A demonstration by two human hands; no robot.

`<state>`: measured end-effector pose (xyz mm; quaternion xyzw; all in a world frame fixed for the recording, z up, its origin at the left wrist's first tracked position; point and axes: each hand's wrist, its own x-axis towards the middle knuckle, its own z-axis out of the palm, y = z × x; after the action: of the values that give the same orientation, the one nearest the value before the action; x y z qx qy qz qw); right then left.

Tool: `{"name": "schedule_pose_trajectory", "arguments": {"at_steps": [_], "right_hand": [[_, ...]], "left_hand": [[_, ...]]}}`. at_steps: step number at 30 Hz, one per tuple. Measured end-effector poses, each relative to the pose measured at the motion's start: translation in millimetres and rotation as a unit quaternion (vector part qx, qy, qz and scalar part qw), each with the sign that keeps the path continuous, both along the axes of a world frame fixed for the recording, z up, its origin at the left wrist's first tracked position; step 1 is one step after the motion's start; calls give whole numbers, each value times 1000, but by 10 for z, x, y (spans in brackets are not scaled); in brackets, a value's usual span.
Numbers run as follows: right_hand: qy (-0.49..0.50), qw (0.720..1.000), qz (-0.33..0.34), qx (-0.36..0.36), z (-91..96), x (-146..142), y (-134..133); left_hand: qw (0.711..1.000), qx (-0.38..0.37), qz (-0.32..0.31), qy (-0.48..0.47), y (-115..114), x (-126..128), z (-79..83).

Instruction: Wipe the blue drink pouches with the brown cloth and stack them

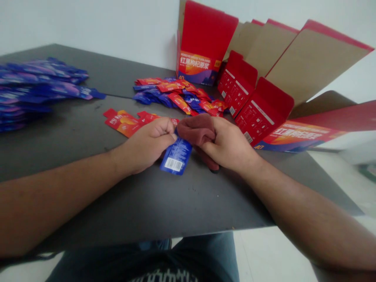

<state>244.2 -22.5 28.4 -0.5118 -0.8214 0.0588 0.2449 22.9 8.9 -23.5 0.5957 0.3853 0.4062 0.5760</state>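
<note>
Between my two hands, over the near part of the table, hangs a blue sachet [175,156] with a white barcode label facing up. My left hand [154,141] is closed, its thumb and fingers pinching the sachet's upper left edge. In my right hand [230,143] is a bunched reddish-brown cloth [195,131], gripped between thumb and fingers. The cloth covers the upper right part of the sachet, and a fold of it droops below my fingers. Just beyond my left hand lie red-orange sachets [125,122], partly hidden by it.
A mixed pile of red and blue sachets [179,94] lies further back. Stacked blue sachets [38,90] fill the far left. Open red boxes [202,43] stand at the back and right, flaps raised. The grey table's [141,211] front edge runs above my lap.
</note>
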Motion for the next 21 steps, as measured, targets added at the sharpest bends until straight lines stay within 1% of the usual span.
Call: {"name": "schedule_pose_trajectory", "arguments": {"at_steps": [2,5,6,7,9,12,13,15,16,18,21], "right_hand": [[-26,998,55,-10,-25,-66,-85],[-73,984,155,-51,-42,-146,-204],[-84,979,176,-61,-39,-155,-223],[-91,977,182,-65,-34,-153,-226],[-95,984,146,-46,-19,-115,-185],[-67,997,35,22,-4,-7,-47],[-49,998,-1,32,-2,28,0],[-16,999,-34,23,-4,73,63],[-4,999,-38,13,-7,77,73],[5,1000,-17,-5,-18,44,46],[-17,998,52,-18,-37,-69,-83]], "left_hand": [[999,-24,20,-19,9,15,27],[998,-15,53,-12,36,23,42],[998,-7,57,-5,43,21,40],[999,-2,55,-2,47,19,36],[999,1,41,-3,44,12,26],[1000,4,17,9,18,2,20],[1000,9,9,18,8,0,20],[999,22,1,33,-5,-1,18],[999,26,1,33,-7,1,16],[1000,17,7,20,-5,9,18],[999,-19,25,-14,8,23,39]]}}
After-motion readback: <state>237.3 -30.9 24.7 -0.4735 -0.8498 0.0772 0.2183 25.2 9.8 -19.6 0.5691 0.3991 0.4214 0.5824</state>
